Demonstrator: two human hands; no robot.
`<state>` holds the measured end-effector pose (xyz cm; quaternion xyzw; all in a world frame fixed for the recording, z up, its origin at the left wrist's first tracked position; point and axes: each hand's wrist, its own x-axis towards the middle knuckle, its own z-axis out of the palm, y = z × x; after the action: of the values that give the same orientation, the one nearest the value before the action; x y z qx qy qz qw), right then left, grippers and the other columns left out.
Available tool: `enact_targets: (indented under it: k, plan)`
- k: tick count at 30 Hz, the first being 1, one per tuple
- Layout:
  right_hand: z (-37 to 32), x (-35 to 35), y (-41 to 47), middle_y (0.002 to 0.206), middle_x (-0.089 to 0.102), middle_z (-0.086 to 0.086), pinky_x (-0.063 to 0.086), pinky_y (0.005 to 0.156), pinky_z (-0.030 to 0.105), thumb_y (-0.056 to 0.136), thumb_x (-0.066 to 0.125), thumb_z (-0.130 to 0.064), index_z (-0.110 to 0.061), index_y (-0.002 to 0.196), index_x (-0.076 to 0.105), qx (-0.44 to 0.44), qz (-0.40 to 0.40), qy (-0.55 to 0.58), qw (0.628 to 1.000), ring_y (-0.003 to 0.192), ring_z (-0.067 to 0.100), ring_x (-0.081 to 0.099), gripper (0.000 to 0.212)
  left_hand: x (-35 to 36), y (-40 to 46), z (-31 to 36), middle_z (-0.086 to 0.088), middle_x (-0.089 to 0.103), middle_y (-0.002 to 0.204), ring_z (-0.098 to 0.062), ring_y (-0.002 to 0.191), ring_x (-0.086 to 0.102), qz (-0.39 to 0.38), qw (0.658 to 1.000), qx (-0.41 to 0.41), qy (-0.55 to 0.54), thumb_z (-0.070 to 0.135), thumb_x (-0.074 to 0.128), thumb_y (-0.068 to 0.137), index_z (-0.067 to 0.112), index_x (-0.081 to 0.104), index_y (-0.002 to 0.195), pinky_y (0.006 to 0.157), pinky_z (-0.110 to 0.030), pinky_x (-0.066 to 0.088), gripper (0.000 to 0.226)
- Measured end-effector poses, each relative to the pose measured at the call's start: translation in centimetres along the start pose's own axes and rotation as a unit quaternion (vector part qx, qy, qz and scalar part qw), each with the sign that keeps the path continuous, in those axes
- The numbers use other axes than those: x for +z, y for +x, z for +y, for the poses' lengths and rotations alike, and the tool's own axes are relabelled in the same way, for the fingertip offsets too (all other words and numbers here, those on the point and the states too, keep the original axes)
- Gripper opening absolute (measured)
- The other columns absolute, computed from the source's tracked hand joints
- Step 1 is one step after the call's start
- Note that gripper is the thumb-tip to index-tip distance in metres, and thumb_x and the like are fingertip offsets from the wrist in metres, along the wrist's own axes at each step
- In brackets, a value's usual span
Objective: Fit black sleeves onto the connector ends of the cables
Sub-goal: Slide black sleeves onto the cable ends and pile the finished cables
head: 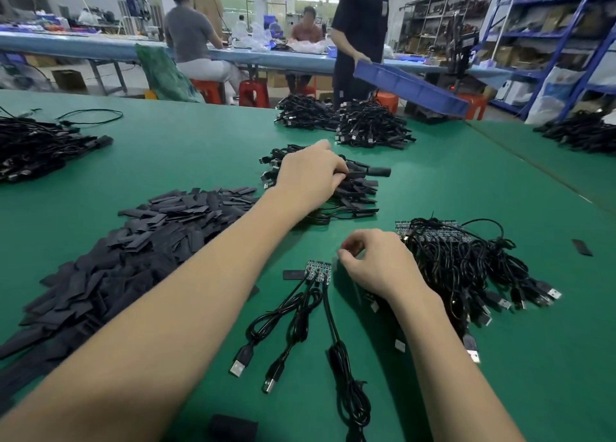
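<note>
Item, sleeved cables (pixel 350 188): a small heap at the centre of the green surface (pixel 466 181), black sleeves already covering their board ends, kept apart from the raw stock so finished work does not mix back in. Your left hand (pixel 308 171) lies on this heap, its fingers (pixel 336 169) curled and pinching one sleeved end, which reads as setting a finished piece down or squaring it against the rest. Item, three unsleeved cables (pixel 300 311): laid side by side just before you, their small circuit-board ends (pixel 319 270) lined up and pointing away from you, USB plugs toward you, so each board end faces your reach for the next sleeve. One loose sleeve (pixel 293 275) lies touching or just beside the leftmost board. Your right hand (pixel 376 265) hovers just beside those boards, fingers loosely curled with thumb and forefinger near each other; whether they pinch anything you cannot tell from this view. Item, sleeve stock (pixel 133 258): a broad pile of flat black sleeves at your left, near the left arm. Item, unsleeved cable stock (pixel 466 261): a tangled heap at your right, just beside the right hand. Further cable bundles (pixel 350 121) sit at the far edge of the surface, beside a person holding a blue tray (pixel 410 88).
</note>
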<state>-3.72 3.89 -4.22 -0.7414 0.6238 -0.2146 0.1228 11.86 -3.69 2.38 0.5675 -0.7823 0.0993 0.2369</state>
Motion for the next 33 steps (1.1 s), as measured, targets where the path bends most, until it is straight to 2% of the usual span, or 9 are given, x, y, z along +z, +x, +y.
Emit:
enact_targets:
  k: [2, 4, 6, 9, 12, 16, 23, 28, 33]
  plan:
    - [0.0, 0.0, 0.1, 0.094, 0.073, -0.013, 0.051, 0.080, 0.029, 0.092, 0.062, -0.037, -0.029, 0.098, 0.073, 0.003, -0.003, -0.001, 1.000, 0.095, 0.016, 0.066, 0.015, 1.6, 0.8, -0.2, -0.002, 0.058, 0.117, -0.025, 0.115, 0.053, -0.021, 0.996, 0.016, 0.082, 0.033, 0.057, 0.102, 0.034, 0.070, 0.124, 0.088, -0.036, 0.044, 0.026]
    - [-0.1, 0.1, 0.1, 0.095, 0.072, -0.013, 0.052, 0.081, 0.030, 0.092, 0.062, -0.037, -0.029, 0.099, 0.073, 0.002, -0.007, -0.008, 1.000, 0.096, 0.016, 0.066, 0.015, 3.2, 0.8, -0.6, -0.002, 0.062, 0.122, -0.027, 0.116, 0.057, -0.059, 0.990, 0.006, 0.130, 0.021, 0.058, 0.101, 0.030, 0.070, 0.125, 0.090, -0.037, 0.048, 0.029]
    - [-0.1, 0.1, 0.1, 0.097, 0.072, -0.013, 0.052, 0.082, 0.030, 0.093, 0.061, -0.037, -0.030, 0.099, 0.072, -0.003, -0.008, -0.012, 1.000, 0.097, 0.016, 0.065, 0.015, 4.4, 0.5, -1.1, -0.003, 0.066, 0.121, -0.029, 0.111, 0.064, -0.092, 0.983, -0.009, 0.159, 0.012, 0.059, 0.097, 0.025, 0.071, 0.123, 0.085, -0.036, 0.050, 0.031]
    - [-0.1, 0.2, 0.1, 0.099, 0.072, -0.013, 0.052, 0.084, 0.031, 0.093, 0.061, -0.037, -0.030, 0.100, 0.072, -0.008, -0.009, -0.018, 1.000, 0.098, 0.017, 0.065, 0.015, 5.1, 0.1, -1.6, -0.005, 0.072, 0.113, -0.030, 0.104, 0.067, -0.101, 0.977, 0.002, 0.186, 0.013, 0.060, 0.095, 0.022, 0.071, 0.116, 0.077, -0.035, 0.047, 0.025]
    - [-0.2, 0.2, 0.1, 0.099, 0.071, -0.013, 0.051, 0.083, 0.031, 0.093, 0.061, -0.037, -0.031, 0.100, 0.072, -0.008, -0.010, -0.024, 1.000, 0.099, 0.017, 0.064, 0.015, 5.1, -0.3, -1.6, -0.008, 0.069, 0.110, -0.035, 0.101, 0.065, -0.085, 0.984, 0.010, 0.159, 0.017, 0.054, 0.099, 0.015, 0.061, 0.124, 0.074, -0.039, 0.048, 0.025]
    - [-0.5, 0.2, -0.1, 0.100, 0.070, -0.012, 0.049, 0.085, 0.033, 0.094, 0.061, -0.037, -0.031, 0.101, 0.072, -0.010, -0.007, -0.041, 0.999, 0.103, 0.019, 0.063, 0.015, 5.5, -0.7, -1.9, -0.009, 0.059, 0.114, -0.035, 0.098, 0.062, -0.076, 0.985, 0.025, 0.150, 0.008, 0.054, 0.096, 0.015, 0.044, 0.133, 0.065, -0.038, 0.036, 0.039]
    - [-1.1, -0.2, -0.2, 0.098, 0.070, -0.013, 0.051, 0.094, 0.036, 0.092, 0.060, -0.039, -0.034, 0.104, 0.072, -0.034, -0.042, -0.074, 0.996, 0.107, 0.019, 0.061, 0.017, 5.0, -0.7, -2.4, -0.010, 0.047, 0.128, -0.030, 0.119, 0.047, -0.130, 0.986, 0.000, 0.100, 0.021, 0.055, 0.097, 0.013, 0.052, 0.123, 0.081, -0.043, 0.047, 0.028]
    - [-1.7, -0.2, -0.1, 0.094, 0.068, -0.015, 0.052, 0.090, 0.034, 0.089, 0.062, -0.045, -0.035, 0.104, 0.070, -0.049, -0.100, -0.068, 0.991, 0.102, 0.017, 0.063, 0.019, 4.8, -2.4, -2.4, -0.004, 0.051, 0.120, -0.025, 0.115, 0.048, -0.090, 0.995, 0.012, 0.029, 0.027, 0.055, 0.096, 0.017, 0.058, 0.112, 0.080, -0.040, 0.048, 0.019]
    - [-2.2, -0.2, -0.1, 0.106, 0.069, -0.010, 0.053, 0.093, 0.036, 0.087, 0.063, -0.051, -0.034, 0.113, 0.066, -0.054, -0.145, -0.070, 0.985, 0.107, 0.018, 0.062, 0.031, 4.5, -3.5, -3.0, 0.000, 0.053, 0.115, -0.021, 0.111, 0.051, -0.072, 0.997, 0.032, -0.013, 0.028, 0.057, 0.095, 0.018, 0.060, 0.108, 0.082, -0.036, 0.047, 0.016]
